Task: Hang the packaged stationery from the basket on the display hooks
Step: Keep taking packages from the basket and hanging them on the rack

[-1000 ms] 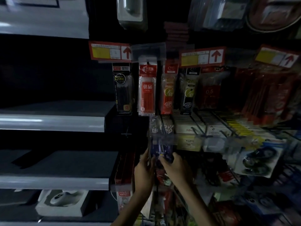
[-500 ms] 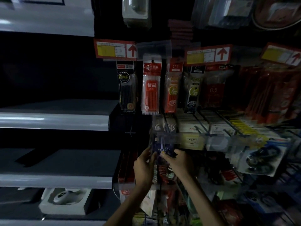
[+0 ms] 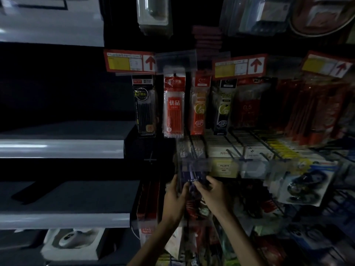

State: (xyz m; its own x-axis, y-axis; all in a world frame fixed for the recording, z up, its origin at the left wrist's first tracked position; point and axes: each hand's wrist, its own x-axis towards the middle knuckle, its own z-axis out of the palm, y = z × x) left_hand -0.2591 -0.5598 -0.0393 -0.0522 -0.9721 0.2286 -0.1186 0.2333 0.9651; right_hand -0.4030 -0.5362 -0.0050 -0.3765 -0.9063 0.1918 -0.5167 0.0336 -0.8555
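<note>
Head view: hanging a packet

Left hand (image 3: 173,195) and right hand (image 3: 214,194) pinch the dark blue packet (image 3: 192,177) at frame centre, just below a blurred price strip (image 3: 221,166). Hanging looks under way; next, its hang-hole must meet a hook tip.

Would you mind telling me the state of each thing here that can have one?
blue pack, held between both hands; too blurred to tell if it is hooked.
left hand, grips the blue pack's left edge.
right hand, pinches its right edge.
red pen pack, hanging.
black pen pack, hanging.
orange pen pack, hanging.
</note>
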